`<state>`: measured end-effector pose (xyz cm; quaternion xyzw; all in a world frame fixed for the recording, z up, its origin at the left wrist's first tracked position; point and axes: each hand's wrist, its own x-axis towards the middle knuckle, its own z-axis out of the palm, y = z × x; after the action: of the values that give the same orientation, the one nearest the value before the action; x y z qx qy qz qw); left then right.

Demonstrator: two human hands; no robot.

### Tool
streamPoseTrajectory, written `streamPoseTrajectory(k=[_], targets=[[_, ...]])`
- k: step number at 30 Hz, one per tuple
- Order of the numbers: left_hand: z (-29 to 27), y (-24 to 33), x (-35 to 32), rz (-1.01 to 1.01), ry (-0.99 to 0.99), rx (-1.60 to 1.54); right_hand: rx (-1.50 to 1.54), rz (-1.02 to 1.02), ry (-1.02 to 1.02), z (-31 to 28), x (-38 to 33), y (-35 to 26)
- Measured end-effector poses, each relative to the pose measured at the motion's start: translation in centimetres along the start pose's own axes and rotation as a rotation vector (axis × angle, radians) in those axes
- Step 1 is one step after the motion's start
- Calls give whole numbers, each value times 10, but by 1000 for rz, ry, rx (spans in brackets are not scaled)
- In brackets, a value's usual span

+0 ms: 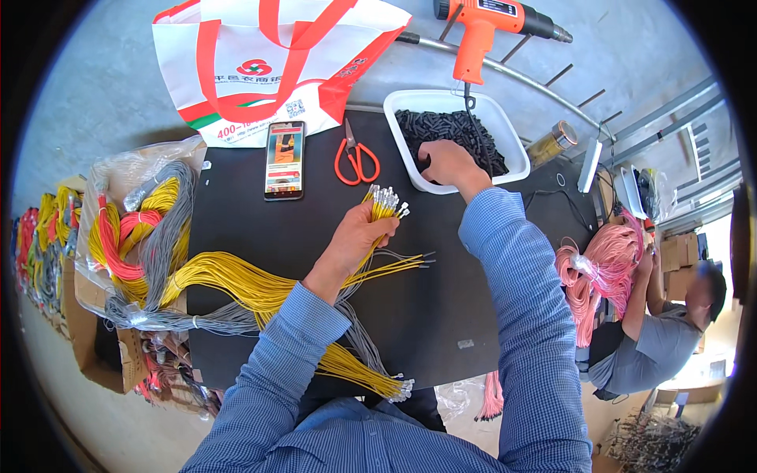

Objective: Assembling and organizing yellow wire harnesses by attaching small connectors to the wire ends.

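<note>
My left hand (356,240) is closed round a bundle of yellow wires (384,202), whose silvery crimped terminals stick up above the fist. More yellow wires (229,276) and grey wires run left across the black table, and other terminal ends hang toward my lap. A few yellow wires with dark tips point right, beside the fist. My right hand (453,164) reaches into a white plastic tub (512,169) of short black sleeves (449,130). Its fingers are curled down among the sleeves, and their tips are partly hidden, so what they pinch cannot be made out.
Red-handled scissors (356,163) and a lit phone (285,162) lie left of the tub. Behind stand a white-and-red bag (244,79) and an orange heat gun (479,35). A box of wire bundles (134,236) sits left; pink wires (595,272) and a seated person (662,339) are right.
</note>
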<state>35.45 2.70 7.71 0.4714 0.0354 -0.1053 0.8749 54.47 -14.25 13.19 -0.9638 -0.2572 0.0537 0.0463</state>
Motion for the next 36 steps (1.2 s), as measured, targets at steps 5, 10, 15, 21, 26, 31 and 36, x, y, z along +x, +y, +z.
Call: streamPoseTrajectory(k=[5, 10, 15, 21, 26, 31, 36], targets=[[-1, -1, 0, 12, -9, -26, -77, -43, -129, -4, 14, 2], [-1, 0, 0, 23, -19, -13, 342, 86, 31, -8, 3, 15], [0, 0, 0, 9, 4, -6, 1108, 398, 160, -15, -5, 16], [1, 2, 0, 13, 59, 24, 2046, 416, -56, -33, -46, 2], [3, 1, 1, 42, 75, 25, 2097, 183, -209, -13, -123, -24], [1, -1, 1, 56, 42, 19, 2113, 522, -204, 9, -161, -42], [1, -2, 1, 43, 58, 61, 2140, 491, -132, 18, -165, -47]])
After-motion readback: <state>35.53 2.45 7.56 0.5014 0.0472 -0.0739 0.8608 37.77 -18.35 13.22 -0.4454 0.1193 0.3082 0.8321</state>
